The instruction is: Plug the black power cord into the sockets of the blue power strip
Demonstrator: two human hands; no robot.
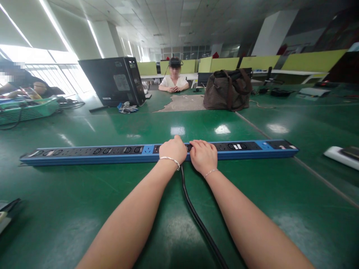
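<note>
A long blue power strip [84,160] with black sockets lies crosswise on the green table. My left hand [171,151] is closed over its middle, at the upper end of a thick black power cable [193,209]. The cable's end is hidden by that hand, so I cannot see a plug. Just to the right, my right hand [205,157] rests on the strip with its fingers bent together over the top and gripping it. From between my hands the cable runs toward me and out at the bottom.
Beyond the strip stand a black computer case [112,82], gloves [127,108] and a brown bag [227,91]. A green basket [30,110] is at left, near a person. Another person [174,80] sits opposite. A white device [342,157] lies at right.
</note>
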